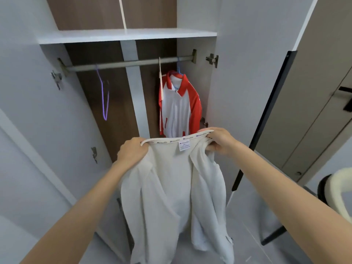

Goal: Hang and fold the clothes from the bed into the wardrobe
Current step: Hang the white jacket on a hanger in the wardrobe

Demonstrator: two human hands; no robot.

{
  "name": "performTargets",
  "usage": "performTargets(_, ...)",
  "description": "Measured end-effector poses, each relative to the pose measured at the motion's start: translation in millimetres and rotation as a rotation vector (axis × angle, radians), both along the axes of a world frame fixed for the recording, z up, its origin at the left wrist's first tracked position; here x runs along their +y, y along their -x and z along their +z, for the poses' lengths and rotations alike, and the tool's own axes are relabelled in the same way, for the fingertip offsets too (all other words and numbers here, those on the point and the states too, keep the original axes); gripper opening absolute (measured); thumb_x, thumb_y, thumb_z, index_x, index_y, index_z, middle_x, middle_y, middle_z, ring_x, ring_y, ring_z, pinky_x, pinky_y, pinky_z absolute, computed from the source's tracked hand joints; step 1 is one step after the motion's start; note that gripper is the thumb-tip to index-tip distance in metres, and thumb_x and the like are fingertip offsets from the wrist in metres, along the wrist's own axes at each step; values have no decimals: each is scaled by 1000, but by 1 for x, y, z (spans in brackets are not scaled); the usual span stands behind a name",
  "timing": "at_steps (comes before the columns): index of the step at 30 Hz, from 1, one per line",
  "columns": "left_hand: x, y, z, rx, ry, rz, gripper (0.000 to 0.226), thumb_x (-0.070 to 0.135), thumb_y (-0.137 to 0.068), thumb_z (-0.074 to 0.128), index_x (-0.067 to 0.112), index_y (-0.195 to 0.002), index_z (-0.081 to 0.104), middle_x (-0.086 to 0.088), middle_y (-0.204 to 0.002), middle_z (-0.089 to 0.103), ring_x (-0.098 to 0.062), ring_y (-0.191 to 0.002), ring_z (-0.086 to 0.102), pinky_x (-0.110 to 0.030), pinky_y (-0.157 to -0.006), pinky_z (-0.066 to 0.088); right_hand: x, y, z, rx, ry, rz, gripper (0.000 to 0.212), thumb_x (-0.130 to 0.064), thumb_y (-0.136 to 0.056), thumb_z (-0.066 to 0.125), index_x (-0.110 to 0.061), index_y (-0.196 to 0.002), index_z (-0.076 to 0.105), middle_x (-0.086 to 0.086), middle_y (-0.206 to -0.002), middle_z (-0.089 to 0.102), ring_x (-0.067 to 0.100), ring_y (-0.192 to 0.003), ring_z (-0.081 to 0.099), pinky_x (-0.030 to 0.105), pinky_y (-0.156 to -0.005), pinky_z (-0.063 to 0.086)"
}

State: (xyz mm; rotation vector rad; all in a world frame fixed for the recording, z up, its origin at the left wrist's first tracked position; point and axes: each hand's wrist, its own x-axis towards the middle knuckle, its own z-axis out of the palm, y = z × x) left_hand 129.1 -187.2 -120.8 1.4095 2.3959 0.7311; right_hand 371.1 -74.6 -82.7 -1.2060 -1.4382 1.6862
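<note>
Both hands near: left hand (131, 149) and right hand (219, 141) each pinch the collar of one cream fleece jacket (171, 187), held before the open wardrobe (123, 35), not yet hung. Far grey metal rail (129, 63), left to right: one empty purple wire hanger (103, 96), one empty cream hanger (161, 80), one red-and-white shirt (179, 107) already hung. Whatever else remains is out of view.

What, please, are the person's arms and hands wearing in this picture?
The left hand and right hand are bare: no gloves, rings or watch in view. The left forearm and right forearm are bare too, with no sleeve showing up to the picture's edge.
</note>
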Motion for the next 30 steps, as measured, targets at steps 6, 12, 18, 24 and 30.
performTargets(6,46,13,8,-137,-78,50,43,32,-76,32,39,-100,68,2,-96,69,-27,-80,67,-39,-72,58,74,34,1,-53,-73,30,41,16,-84,30,2,-102,64,9,-76,56,17,-66,55,24,-52,52)
performTargets(12,96,34,5,17,-38,145,38,17,-88,36,32,-102,68,-1,-96,69,-26,-77,64,-40,-76,55,146,60,-21,-209,-139,160,32,10,-87,37,-8,-83,63,7,-69,55,17,-62,56,25,-51,53)
performTargets(18,135,65,8,-140,-179,223,35,12,-87,36,29,-93,66,2,-94,68,-21,-69,65,-24,-49,45,198,110,-13,-225,-143,302,28,9,-86,36,-8,-84,58,6,-69,52,15,-59,53,28,-53,49)
performTargets(24,180,117,12,-442,-477,445,38,0,-89,37,15,-118,57,-1,-86,56,-17,-55,57,-24,-37,45,239,175,-9,-395,-244,493,16,-9,-96,45,-15,-95,60,2,-88,59,17,-71,58,25,-52,54)
performTargets(30,236,168,-7,-404,-395,388,38,0,-86,40,21,-113,55,1,-83,53,-17,-71,57,-28,-43,49,297,261,-11,-356,-782,115,29,-12,-91,55,-13,-119,51,10,-118,53,26,-113,50,34,-91,43)
